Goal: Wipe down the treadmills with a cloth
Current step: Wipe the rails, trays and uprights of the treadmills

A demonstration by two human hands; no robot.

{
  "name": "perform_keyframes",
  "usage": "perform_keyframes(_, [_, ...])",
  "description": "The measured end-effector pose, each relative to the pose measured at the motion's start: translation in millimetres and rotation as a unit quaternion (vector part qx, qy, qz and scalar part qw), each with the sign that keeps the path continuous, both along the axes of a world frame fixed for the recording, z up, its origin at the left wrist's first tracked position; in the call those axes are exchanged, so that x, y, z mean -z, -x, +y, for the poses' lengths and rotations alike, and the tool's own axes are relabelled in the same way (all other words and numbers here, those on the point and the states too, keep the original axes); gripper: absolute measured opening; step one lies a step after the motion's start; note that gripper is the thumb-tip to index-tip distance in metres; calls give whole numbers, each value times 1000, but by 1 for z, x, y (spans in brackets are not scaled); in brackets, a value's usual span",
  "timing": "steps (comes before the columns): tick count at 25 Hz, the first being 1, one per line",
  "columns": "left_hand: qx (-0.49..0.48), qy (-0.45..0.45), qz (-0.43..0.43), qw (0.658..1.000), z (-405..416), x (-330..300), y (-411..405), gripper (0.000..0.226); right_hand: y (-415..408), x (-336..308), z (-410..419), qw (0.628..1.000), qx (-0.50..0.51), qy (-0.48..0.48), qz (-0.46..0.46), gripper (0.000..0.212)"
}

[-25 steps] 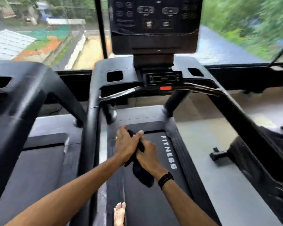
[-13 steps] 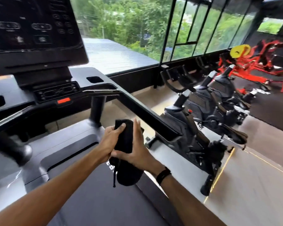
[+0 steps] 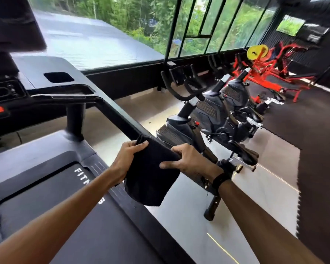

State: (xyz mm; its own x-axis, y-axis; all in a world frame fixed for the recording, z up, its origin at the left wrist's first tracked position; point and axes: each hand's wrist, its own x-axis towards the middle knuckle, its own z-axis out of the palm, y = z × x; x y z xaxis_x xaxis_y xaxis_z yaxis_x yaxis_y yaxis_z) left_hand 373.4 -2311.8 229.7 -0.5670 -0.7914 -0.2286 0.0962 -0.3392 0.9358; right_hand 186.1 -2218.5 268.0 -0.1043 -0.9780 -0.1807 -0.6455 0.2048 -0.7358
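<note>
- Treadmill console [image 3: 11, 25], far left: dark, only partly in frame, not yet reached by the cloth.
- Treadmill belt [image 3: 55, 197], lower left: lettered deck, under the left forearm.
- Left hand [image 3: 126, 159]: fingers [image 3: 140, 144] curled over the near top corner of the black cloth [image 3: 151, 178], pinching it.
- Cloth: folded, draped over the treadmill's right handrail [image 3: 118, 119], lower half hanging free on the inner side.
- Right hand [image 3: 189, 161]: thumb and fingers clamp the cloth's far top edge against the rail.
- Judgement: step in hand is wiping the right handrail. Wrap the cloth fully round the bar, keep even pressure from both hands, and slide in one long pass toward the console so the underside is covered too.
- Exercise bikes [image 3: 217, 119], right: well apart from the rail, not involved.
</note>
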Motion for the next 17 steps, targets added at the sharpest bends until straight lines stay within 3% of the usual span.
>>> perform_keyframes(2, [-18, 50, -29, 998, -2, 13, 15, 21, 17, 4, -10, 993, -19, -7, 118, 48])
perform_keyframes(4, [-32, 117, -95, 988, -2, 33, 24, 28, 28, 12, -18, 982, -48, -42, 175, 51])
perform_keyframes(8, [-31, 245, -312, 917, -3, 67, 28, 42, 37, 30, -40, 958, -117, -102, 243, 44])
perform_keyframes(11, [-61, 214, -365, 904, -5, 78, 33, 42, 38, 40, -58, 955, -141, -74, 251, 35])
perform_keyframes(17, [-123, 149, -361, 912, 25, 99, 71, 22, 81, 67, -67, 924, -244, -73, 286, 33])
